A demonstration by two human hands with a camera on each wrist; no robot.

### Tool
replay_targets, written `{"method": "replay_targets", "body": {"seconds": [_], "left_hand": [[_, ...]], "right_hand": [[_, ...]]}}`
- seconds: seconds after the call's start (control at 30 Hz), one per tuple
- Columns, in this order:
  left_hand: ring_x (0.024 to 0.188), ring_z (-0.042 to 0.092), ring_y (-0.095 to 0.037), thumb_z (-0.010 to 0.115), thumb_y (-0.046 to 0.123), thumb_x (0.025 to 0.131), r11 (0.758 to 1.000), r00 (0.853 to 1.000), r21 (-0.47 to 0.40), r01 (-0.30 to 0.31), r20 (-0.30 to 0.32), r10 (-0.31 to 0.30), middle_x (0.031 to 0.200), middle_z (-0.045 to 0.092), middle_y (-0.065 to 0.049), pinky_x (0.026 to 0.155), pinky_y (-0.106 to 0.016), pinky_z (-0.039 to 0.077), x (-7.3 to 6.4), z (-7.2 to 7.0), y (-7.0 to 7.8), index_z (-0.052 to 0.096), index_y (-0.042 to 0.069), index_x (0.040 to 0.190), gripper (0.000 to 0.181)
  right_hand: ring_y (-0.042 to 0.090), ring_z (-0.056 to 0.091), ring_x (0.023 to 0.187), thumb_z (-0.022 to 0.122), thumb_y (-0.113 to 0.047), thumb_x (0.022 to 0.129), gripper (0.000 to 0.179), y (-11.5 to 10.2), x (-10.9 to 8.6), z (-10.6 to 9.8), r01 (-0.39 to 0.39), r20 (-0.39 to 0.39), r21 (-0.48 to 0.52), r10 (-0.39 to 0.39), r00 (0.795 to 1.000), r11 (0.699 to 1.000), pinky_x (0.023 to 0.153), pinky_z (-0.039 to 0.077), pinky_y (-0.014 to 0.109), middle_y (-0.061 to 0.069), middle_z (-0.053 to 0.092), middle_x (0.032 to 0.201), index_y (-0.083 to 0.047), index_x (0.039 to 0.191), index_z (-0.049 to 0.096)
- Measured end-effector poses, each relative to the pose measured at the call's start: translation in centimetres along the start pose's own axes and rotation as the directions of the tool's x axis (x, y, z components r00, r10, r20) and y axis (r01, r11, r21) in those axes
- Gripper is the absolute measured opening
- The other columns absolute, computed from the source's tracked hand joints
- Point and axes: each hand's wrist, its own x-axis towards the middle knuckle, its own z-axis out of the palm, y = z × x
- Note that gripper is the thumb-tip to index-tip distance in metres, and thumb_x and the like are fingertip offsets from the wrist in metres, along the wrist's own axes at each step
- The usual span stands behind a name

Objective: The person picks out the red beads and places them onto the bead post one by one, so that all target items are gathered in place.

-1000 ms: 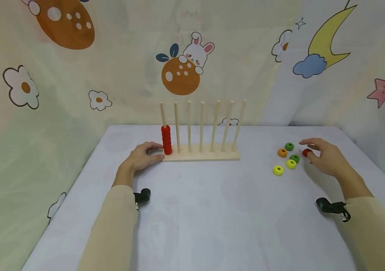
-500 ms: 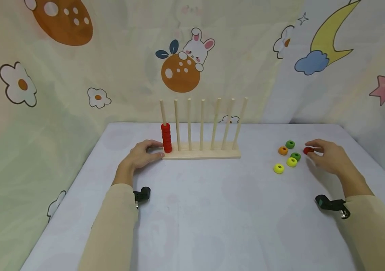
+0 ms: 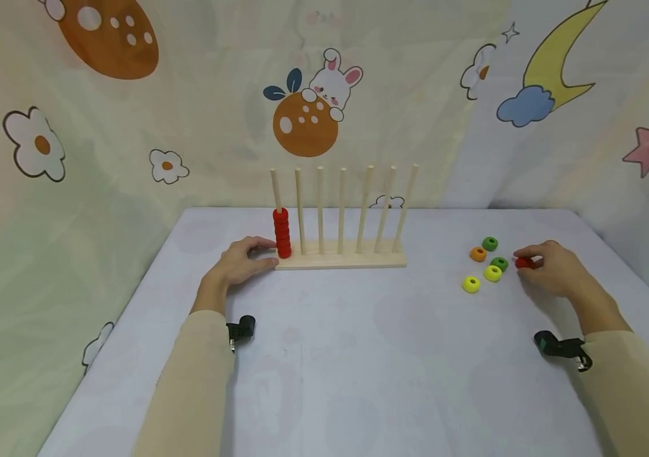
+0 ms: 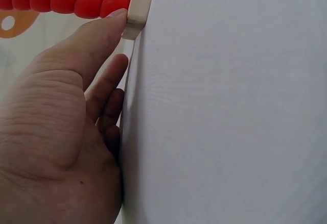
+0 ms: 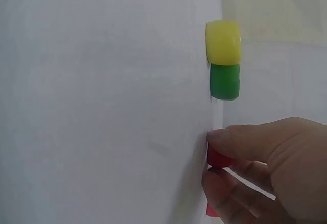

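Observation:
A wooden peg stand (image 3: 341,261) with several upright pegs sits toward the back of the white table. Red beads (image 3: 282,233) are stacked on its leftmost peg; the other pegs are bare. My left hand (image 3: 237,262) holds the left end of the base, and in the left wrist view the thumb (image 4: 104,32) reaches its corner beside the lowest bead. Off to the right, my right hand (image 3: 555,270) pinches a loose red bead (image 3: 523,263) between thumb and fingers. The right wrist view shows that red bead (image 5: 220,159) low at the tabletop, partly covered by the thumb.
Left of the right hand lie loose beads: a green bead (image 3: 490,244), an orange bead (image 3: 478,254), another green bead (image 3: 498,263) touching a yellow bead (image 3: 493,273), and a second yellow bead (image 3: 470,284). A printed cloth (image 3: 216,114) hangs behind the table.
My right thumb and fingers have come together on the red bead, which has shifted slightly right and nearer to me. The left hand and the peg stand stay in place.

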Motion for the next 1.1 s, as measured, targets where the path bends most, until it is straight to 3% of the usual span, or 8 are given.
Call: {"method": "replay_targets", "body": {"seconds": [0.2, 0.33, 0.53, 0.73, 0.97, 1.1], "left_hand": [[0.15, 0.033, -0.031, 0.072, 0.04, 0.093, 1.0, 1.0, 0.004, -0.005, 0.003, 0.005, 0.154, 0.049, -0.005, 0.122, -0.06, 0.024, -0.2, 0.1, -0.2, 0.061, 0.026, 0.139, 0.049], [0.15, 0.033, -0.032, 0.072, 0.038, 0.094, 1.0, 1.0, 0.013, -0.012, -0.003, 0.012, 0.154, 0.049, -0.007, 0.122, -0.06, 0.024, -0.7, -0.3, -0.6, 0.06, 0.024, 0.14, 0.05], [0.148, 0.036, -0.032, 0.072, 0.04, 0.094, 0.999, 1.0, 0.013, -0.029, -0.001, 0.03, 0.151, 0.052, -0.006, 0.121, -0.06, 0.026, -0.3, -0.1, -0.3, 0.061, 0.024, 0.139, 0.05], [0.148, 0.035, -0.033, 0.071, 0.04, 0.094, 1.0, 1.0, 0.023, -0.009, -0.003, 0.009, 0.152, 0.051, -0.007, 0.121, -0.062, 0.024, -0.2, 0.1, 0.0, 0.06, 0.025, 0.139, 0.049], [0.148, 0.035, -0.033, 0.071, 0.041, 0.094, 1.0, 1.0, 0.018, 0.003, 0.007, -0.003, 0.153, 0.05, -0.007, 0.12, -0.062, 0.025, -0.2, 0.3, 0.0, 0.06, 0.026, 0.14, 0.049], [0.148, 0.036, -0.031, 0.072, 0.039, 0.093, 1.0, 1.0, 0.012, -0.012, 0.004, 0.011, 0.152, 0.052, -0.006, 0.121, -0.059, 0.025, 0.0, 0.1, 0.2, 0.06, 0.026, 0.139, 0.049]], "right_hand": [[0.054, 0.054, 0.109, 0.065, -0.011, 0.097, 0.04, -0.3, -0.2, -0.1, 0.016, 0.014, -0.007, -0.016, 1.0, 1.0, 0.084, 0.053, 0.063, 0.036, 0.057, 0.125, 0.007, 0.132, 0.058], [0.054, 0.055, 0.109, 0.066, -0.016, 0.097, 0.04, -1.1, 0.1, 0.5, 0.029, -0.036, 0.004, -0.029, 0.999, 1.0, 0.085, 0.054, 0.062, 0.034, 0.055, 0.12, 0.008, 0.129, 0.06], [0.058, 0.058, 0.113, 0.065, -0.018, 0.096, 0.043, -1.4, -0.4, 0.7, 0.063, -0.13, 0.055, -0.055, 0.99, 0.997, 0.081, 0.058, 0.06, 0.036, 0.046, 0.134, 0.006, 0.13, 0.059], [0.049, 0.059, 0.108, 0.06, -0.02, 0.1, 0.046, -2.5, -0.4, 0.8, 0.083, -0.188, 0.117, -0.06, 0.98, 0.99, 0.084, 0.055, 0.059, 0.031, 0.05, 0.138, 0.005, 0.137, 0.049], [0.039, 0.058, 0.091, 0.064, -0.019, 0.1, 0.025, -3.4, -0.7, 0.8, 0.151, -0.315, 0.083, -0.118, 0.942, 0.985, 0.063, 0.047, 0.034, 0.025, 0.057, 0.113, 0.002, 0.115, 0.062], [0.043, 0.062, 0.097, 0.069, -0.027, 0.099, 0.034, -4.0, -1.0, 0.5, 0.149, -0.338, 0.108, -0.105, 0.935, 0.983, 0.065, 0.048, 0.03, 0.025, 0.059, 0.116, 0.002, 0.118, 0.063]]}}
